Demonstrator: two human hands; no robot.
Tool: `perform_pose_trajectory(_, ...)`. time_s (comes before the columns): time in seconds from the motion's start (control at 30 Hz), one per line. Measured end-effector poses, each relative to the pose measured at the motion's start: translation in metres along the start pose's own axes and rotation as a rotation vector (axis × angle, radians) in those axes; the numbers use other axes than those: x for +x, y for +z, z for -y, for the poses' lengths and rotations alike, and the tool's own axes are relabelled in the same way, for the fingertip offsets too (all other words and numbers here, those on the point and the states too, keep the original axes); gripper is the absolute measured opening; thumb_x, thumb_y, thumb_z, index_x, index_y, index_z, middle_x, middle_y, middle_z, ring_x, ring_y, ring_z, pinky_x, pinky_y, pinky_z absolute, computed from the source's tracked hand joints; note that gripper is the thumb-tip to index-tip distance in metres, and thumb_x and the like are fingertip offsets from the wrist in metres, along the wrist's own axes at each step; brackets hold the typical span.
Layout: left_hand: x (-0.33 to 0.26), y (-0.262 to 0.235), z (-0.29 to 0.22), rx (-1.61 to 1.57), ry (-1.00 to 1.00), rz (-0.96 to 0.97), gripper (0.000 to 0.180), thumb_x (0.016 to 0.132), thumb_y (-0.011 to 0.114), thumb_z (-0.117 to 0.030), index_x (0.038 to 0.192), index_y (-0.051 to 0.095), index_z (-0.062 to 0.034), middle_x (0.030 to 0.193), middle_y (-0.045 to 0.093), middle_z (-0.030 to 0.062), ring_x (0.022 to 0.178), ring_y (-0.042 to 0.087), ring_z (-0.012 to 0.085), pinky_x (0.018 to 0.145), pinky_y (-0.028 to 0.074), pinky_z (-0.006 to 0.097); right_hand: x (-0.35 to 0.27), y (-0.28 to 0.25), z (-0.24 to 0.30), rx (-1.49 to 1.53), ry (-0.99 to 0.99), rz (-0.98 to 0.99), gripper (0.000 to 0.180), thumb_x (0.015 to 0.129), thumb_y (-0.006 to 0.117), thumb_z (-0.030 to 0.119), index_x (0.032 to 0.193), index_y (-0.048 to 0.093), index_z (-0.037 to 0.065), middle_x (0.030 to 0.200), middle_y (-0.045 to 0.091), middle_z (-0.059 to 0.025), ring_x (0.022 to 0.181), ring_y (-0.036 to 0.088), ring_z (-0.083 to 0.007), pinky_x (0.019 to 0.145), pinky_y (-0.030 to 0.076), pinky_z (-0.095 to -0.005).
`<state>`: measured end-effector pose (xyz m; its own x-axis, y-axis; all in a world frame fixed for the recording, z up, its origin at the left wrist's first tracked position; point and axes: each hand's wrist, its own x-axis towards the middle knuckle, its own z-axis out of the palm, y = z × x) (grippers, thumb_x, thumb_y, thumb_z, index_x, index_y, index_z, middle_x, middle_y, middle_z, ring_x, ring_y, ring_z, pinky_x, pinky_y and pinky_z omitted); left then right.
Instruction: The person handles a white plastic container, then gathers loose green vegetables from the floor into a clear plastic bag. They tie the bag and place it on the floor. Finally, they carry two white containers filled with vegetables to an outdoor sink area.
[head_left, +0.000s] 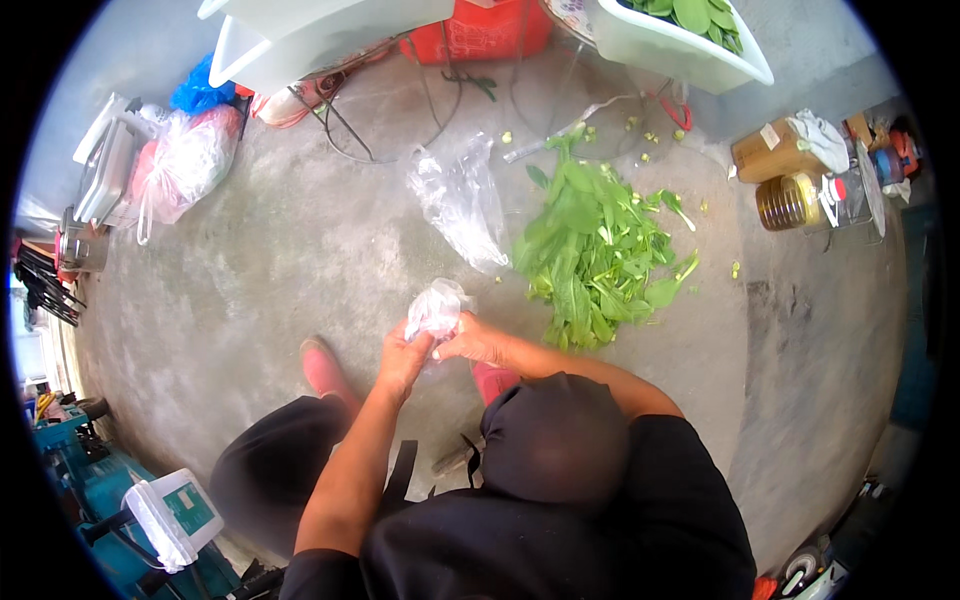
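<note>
Both hands meet in front of my knees on a crumpled clear plastic bag (436, 308). My left hand (402, 358) grips the bag from below, and my right hand (472, 340) pinches its right side. Just beyond the hands a pile of green leafy vegetables (592, 250) lies on the concrete floor. A second clear plastic bag (460, 205) lies flat on the floor to the left of the greens. My pink shoes (322, 368) show beside the hands.
A white tub of greens (680, 45) stands at the far right, white tubs (300, 40) and a red crate (480, 30) at the far middle. Filled plastic bags (185, 165) sit at the left. An oil bottle (800, 200) and a box (770, 152) stand at the right.
</note>
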<state>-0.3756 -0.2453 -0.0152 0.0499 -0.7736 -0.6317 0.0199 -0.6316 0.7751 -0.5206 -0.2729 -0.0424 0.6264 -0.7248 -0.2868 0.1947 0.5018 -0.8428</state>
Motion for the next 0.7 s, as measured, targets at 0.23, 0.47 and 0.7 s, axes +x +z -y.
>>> perform_pose_trajectory(0.23, 0.026, -0.047, 0.006, -0.024, 0.014, -0.314, 0.018, 0.083, 0.054, -0.009, 0.096, 0.059, 0.0022, 0.082, 0.061, 0.004, 0.069, 0.055, 0.0098, 0.062, 0.045, 0.024, 0.031, -0.047, -0.003, -0.608, -0.187, -0.518, 0.045, 0.069, 0.066, 0.008, 0.111, 0.052, 0.008, 0.1, 0.058, -0.0041, 0.065, 0.055, -0.0096, 0.06, 0.046, -0.0258)
perform_pose_trajectory(0.47, 0.046, -0.055, -0.036, -0.073, 0.185, -0.296, 0.023, 0.076, 0.052, 0.001, 0.1, 0.055, 0.0005, 0.085, 0.061, 0.0056, 0.075, 0.057, 0.012, 0.067, 0.046, 0.025, 0.042, -0.038, 0.05, -0.492, -0.181, -0.406, 0.071, 0.066, 0.071, 0.012, 0.13, 0.039, 0.012, 0.125, 0.045, -0.0086, 0.07, 0.056, -0.0109, 0.067, 0.047, -0.0263)
perform_pose_trajectory(0.7, 0.052, -0.022, -0.063, -0.039, 0.086, 0.031, 0.026, 0.085, 0.053, -0.019, 0.105, 0.056, -0.0025, 0.086, 0.061, 0.0058, 0.072, 0.057, 0.0116, 0.06, 0.045, 0.024, 0.055, -0.026, 0.019, -0.279, -0.168, -0.256, 0.051, 0.072, 0.062, 0.0, 0.121, 0.047, 0.002, 0.107, 0.057, -0.0038, 0.097, 0.051, -0.0091, 0.08, 0.045, -0.0255)
